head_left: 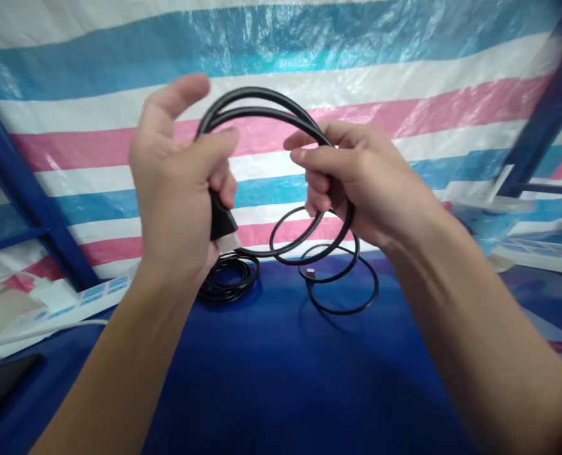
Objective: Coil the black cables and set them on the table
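Note:
A black cable [262, 93] arches in loops between my two hands, above the blue table [271, 379]. My left hand [176, 164] is closed around the loops, with its index finger raised away from them. The cable's black plug [222, 218] with a light metal end sticks out below the left fingers. At the right side of the loops, my right hand [347, 164] pinches the cable between thumb and fingers. Further turns of the cable hang loosely below, and a small connector end [310, 273] shows near the tabletop.
Behind the hands, a second coiled black cable [228, 294] lies on the table. A white power strip [91, 300] with a plugged-in adapter is at left, near a dark flat object [6, 385]. A striped plastic sheet [404, 95] hangs behind; blurred items stand at right.

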A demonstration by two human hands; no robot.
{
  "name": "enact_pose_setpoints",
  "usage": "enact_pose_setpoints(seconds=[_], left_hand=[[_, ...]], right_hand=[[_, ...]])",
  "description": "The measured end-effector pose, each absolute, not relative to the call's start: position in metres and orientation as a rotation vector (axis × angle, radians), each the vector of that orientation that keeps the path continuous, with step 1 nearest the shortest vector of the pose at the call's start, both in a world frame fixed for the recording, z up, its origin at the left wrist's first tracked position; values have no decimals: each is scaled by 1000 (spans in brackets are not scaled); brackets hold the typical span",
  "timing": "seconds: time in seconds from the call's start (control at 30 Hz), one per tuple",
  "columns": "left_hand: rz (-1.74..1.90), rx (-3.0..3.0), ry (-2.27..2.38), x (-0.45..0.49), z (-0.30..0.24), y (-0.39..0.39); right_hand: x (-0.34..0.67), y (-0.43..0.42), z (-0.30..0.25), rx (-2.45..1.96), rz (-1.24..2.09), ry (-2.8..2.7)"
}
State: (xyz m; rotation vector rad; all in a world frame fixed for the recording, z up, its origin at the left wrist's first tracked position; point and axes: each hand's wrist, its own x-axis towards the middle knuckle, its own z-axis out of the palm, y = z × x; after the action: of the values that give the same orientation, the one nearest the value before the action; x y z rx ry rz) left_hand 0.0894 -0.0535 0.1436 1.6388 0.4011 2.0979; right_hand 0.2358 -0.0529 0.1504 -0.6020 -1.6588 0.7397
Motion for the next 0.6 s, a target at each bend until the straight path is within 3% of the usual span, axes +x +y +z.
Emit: enact_pose_setpoints(seconds=[0.07,0.13,0.33,0.4,0.6], left_hand=[[2177,1491,432,89,147,-52],[2123,1440,474,85,151,-51],[1185,1729,714,75,153,-58],[1067,1730,783,80,151,-63],[1644,1574,551,87,155,-72]], right_hand=[[235,-54,151,-450,1075,-1565],[236,-56,152,-411,1184,-1565],[245,-62,154,-869,481,-2059],[247,-62,153,-922,381,-2146],[250,-60,155,-325,1072,-1805]])
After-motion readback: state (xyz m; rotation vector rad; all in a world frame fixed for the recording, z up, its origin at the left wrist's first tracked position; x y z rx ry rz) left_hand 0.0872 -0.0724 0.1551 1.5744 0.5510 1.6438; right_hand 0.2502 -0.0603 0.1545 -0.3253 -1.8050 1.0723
